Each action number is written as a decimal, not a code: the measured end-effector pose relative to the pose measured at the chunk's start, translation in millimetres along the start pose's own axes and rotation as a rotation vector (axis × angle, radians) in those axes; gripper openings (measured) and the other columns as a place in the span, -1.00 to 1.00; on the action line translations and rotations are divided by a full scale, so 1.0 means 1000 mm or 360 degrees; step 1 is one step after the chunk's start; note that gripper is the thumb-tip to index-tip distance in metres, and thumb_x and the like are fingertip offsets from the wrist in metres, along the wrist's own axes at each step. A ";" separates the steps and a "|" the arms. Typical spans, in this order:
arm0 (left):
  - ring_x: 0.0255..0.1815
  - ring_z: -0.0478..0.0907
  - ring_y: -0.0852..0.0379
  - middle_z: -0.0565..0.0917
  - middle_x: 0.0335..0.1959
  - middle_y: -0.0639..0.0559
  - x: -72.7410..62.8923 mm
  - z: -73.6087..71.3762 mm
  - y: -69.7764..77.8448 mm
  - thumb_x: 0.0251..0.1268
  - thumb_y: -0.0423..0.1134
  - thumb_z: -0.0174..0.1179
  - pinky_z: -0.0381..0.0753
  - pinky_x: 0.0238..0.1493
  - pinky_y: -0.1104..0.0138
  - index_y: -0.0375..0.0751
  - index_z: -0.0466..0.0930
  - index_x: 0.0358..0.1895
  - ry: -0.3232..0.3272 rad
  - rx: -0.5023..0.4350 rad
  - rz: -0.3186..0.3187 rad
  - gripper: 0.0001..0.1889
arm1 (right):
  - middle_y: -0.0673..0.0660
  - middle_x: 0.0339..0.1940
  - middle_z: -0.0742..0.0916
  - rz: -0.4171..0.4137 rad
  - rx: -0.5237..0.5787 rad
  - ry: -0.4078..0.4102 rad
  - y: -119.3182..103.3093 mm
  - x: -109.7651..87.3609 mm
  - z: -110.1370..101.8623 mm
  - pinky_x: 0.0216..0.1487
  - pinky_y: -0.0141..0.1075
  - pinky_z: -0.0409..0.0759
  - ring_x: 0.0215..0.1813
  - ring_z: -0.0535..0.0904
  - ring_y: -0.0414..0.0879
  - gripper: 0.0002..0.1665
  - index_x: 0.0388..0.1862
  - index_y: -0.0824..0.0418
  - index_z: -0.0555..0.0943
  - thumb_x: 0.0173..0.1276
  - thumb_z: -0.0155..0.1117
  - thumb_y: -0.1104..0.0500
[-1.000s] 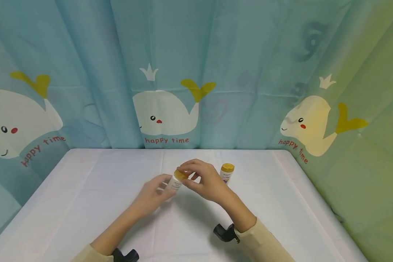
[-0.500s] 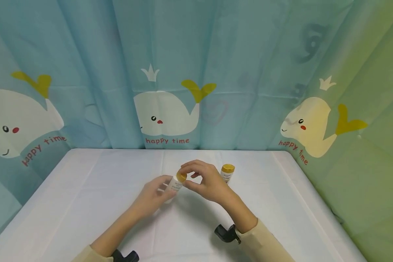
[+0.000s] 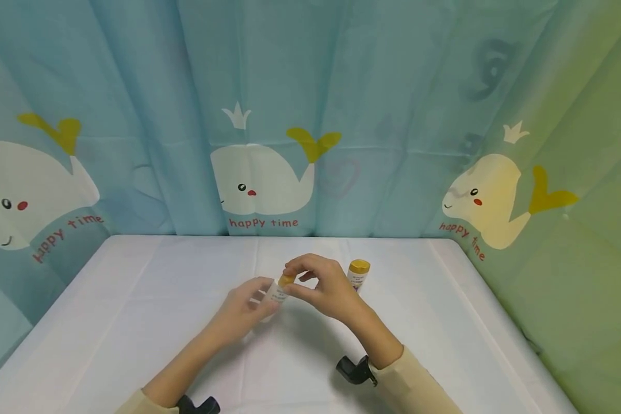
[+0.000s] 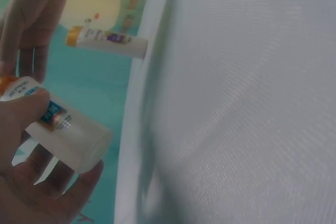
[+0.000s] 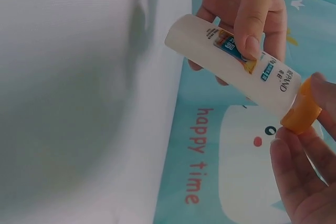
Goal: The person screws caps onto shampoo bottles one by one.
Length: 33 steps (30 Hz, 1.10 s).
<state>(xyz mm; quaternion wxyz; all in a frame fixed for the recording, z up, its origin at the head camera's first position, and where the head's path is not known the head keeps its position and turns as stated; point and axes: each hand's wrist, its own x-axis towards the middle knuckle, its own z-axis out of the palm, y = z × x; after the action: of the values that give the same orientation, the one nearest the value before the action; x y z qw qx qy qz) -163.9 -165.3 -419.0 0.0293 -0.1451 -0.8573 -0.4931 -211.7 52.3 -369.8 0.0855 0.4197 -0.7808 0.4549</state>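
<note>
A small white bottle (image 5: 210, 59) with a printed label is tilted in the left hand (image 3: 243, 307), which grips its body between thumb and fingers. The right hand (image 3: 326, 287) pinches the bottle's orange-gold cap (image 5: 302, 109) between thumb and fingertips. In the right wrist view the cap sits at the bottle's neck, slightly askew; whether it is still threaded I cannot tell. A second white bottle (image 3: 358, 275) with a gold cap stands upright on the table, behind the right hand and partly hidden by it.
The white-covered table (image 3: 150, 322) extends around both hands. Behind it hangs a blue-green curtain (image 3: 393, 190) printed with whales. Each wrist carries a black camera mount, such as the right one (image 3: 356, 370).
The right fingers loosened and shifted on the cap half a second ago, and now they grip it again. The left hand and the standing bottle have stayed nearly still.
</note>
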 end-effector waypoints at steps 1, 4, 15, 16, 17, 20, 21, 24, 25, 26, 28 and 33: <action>0.00 0.60 0.02 0.67 0.01 -0.02 0.000 0.000 0.000 0.37 -0.08 0.27 0.65 -0.03 0.23 -0.10 0.55 0.18 0.0007 0.0002 -0.0002 -0.62 | -0.01 -0.05 0.75 -0.0005 -0.0002 -0.0003 0.000 0.000 0.000 -0.08 -0.26 0.72 0.02 0.67 -0.16 -0.75 -0.13 0.14 0.68 0.22 0.51 0.21; -0.01 0.60 0.03 0.67 0.01 -0.02 0.000 -0.001 0.000 0.36 -0.09 0.28 0.66 -0.04 0.20 -0.11 0.55 0.16 0.0022 0.0015 -0.0009 -0.63 | -0.02 -0.04 0.75 0.0003 -0.0015 -0.0012 0.000 -0.001 0.001 -0.12 -0.24 0.72 -0.03 0.68 -0.17 -0.73 -0.08 0.13 0.68 0.23 0.50 0.22; 0.01 0.59 0.08 0.66 0.04 0.00 -0.001 -0.003 -0.001 0.36 -0.01 0.28 0.66 -0.02 0.19 -0.06 0.55 0.18 0.0026 0.0025 -0.0067 -0.59 | 0.01 0.00 0.74 -0.0001 -0.0063 -0.0011 -0.001 -0.003 0.002 -0.19 -0.38 0.70 -0.16 0.69 -0.19 -0.69 -0.01 0.16 0.69 0.25 0.42 0.32; 0.01 0.59 0.08 0.66 0.04 -0.01 -0.001 -0.003 -0.001 0.36 -0.01 0.28 0.66 -0.02 0.18 -0.06 0.55 0.18 0.0029 0.0025 -0.0070 -0.59 | 0.02 0.01 0.74 -0.0001 -0.0058 -0.0017 -0.001 -0.003 0.002 -0.19 -0.38 0.70 -0.16 0.69 -0.19 -0.67 0.00 0.16 0.69 0.24 0.43 0.34; 0.01 0.59 0.07 0.66 0.04 -0.01 -0.001 -0.003 0.000 0.36 -0.01 0.28 0.66 -0.02 0.18 -0.06 0.55 0.18 0.0032 0.0023 -0.0071 -0.60 | 0.04 0.03 0.73 -0.0001 -0.0050 -0.0022 -0.002 -0.002 0.001 -0.18 -0.38 0.70 -0.16 0.70 -0.18 -0.65 0.01 0.17 0.70 0.23 0.43 0.36; 0.01 0.59 0.07 0.66 0.04 -0.01 -0.001 -0.004 0.000 0.36 -0.02 0.28 0.66 -0.02 0.18 -0.07 0.55 0.18 0.0036 0.0016 -0.0070 -0.60 | 0.07 0.06 0.72 -0.0002 -0.0045 -0.0033 -0.003 -0.001 0.001 -0.17 -0.37 0.71 -0.17 0.71 -0.16 -0.59 0.05 0.18 0.69 0.21 0.42 0.41; 0.02 0.59 0.07 0.66 0.04 -0.01 -0.001 -0.004 0.000 0.36 -0.02 0.28 0.66 -0.02 0.18 -0.07 0.55 0.18 0.0037 0.0017 -0.0070 -0.60 | 0.07 0.06 0.72 -0.0005 -0.0046 -0.0035 -0.003 -0.001 0.001 -0.17 -0.37 0.71 -0.18 0.71 -0.16 -0.58 0.05 0.18 0.69 0.20 0.42 0.42; 0.02 0.59 0.07 0.66 0.04 0.00 -0.001 -0.004 0.000 0.35 -0.03 0.29 0.66 -0.01 0.19 -0.05 0.55 0.18 0.0038 0.0019 -0.0077 -0.60 | 0.06 0.06 0.72 -0.0008 -0.0049 -0.0036 -0.004 0.000 0.000 -0.17 -0.36 0.71 -0.18 0.71 -0.17 -0.58 0.05 0.17 0.69 0.20 0.42 0.43; 0.02 0.59 0.07 0.66 0.04 0.00 -0.001 -0.004 0.000 0.35 -0.03 0.29 0.66 -0.02 0.19 -0.05 0.55 0.19 0.0040 0.0020 -0.0076 -0.59 | 0.05 0.06 0.72 -0.0007 -0.0053 -0.0035 -0.004 0.000 0.000 -0.17 -0.36 0.71 -0.17 0.71 -0.17 -0.59 0.04 0.17 0.69 0.21 0.42 0.42; 0.01 0.59 0.08 0.66 0.04 0.00 -0.001 -0.004 -0.001 0.35 -0.02 0.29 0.66 -0.02 0.19 -0.05 0.55 0.19 0.0041 0.0026 -0.0079 -0.59 | 0.04 0.05 0.72 -0.0009 -0.0060 -0.0028 -0.004 0.000 0.000 -0.16 -0.36 0.70 -0.15 0.70 -0.17 -0.60 0.03 0.16 0.69 0.21 0.43 0.40; 0.01 0.59 0.08 0.66 0.04 0.00 -0.001 -0.003 0.000 0.35 -0.03 0.29 0.66 -0.02 0.20 -0.05 0.55 0.19 0.0038 0.0019 -0.0073 -0.60 | 0.02 0.05 0.71 -0.0008 -0.0075 -0.0022 -0.005 0.000 0.000 -0.13 -0.35 0.70 -0.06 0.68 -0.17 -0.62 0.02 0.16 0.69 0.21 0.44 0.36; -0.02 0.59 0.08 0.66 0.02 -0.01 -0.001 -0.002 0.001 0.38 -0.03 0.26 0.65 -0.05 0.24 -0.06 0.55 0.18 0.0015 -0.0013 -0.0020 -0.61 | -0.02 0.10 0.70 -0.0008 -0.0116 -0.0020 -0.006 0.001 0.001 -0.02 -0.32 0.69 0.10 0.63 -0.18 -0.66 0.01 0.15 0.69 0.24 0.47 0.25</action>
<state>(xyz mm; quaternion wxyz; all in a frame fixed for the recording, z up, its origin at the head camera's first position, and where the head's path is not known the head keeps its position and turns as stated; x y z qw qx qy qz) -162.5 -167.2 -417.6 0.0295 -0.1374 -0.8560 -0.4976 -208.2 49.6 -365.8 0.0971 0.4209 -0.7964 0.4233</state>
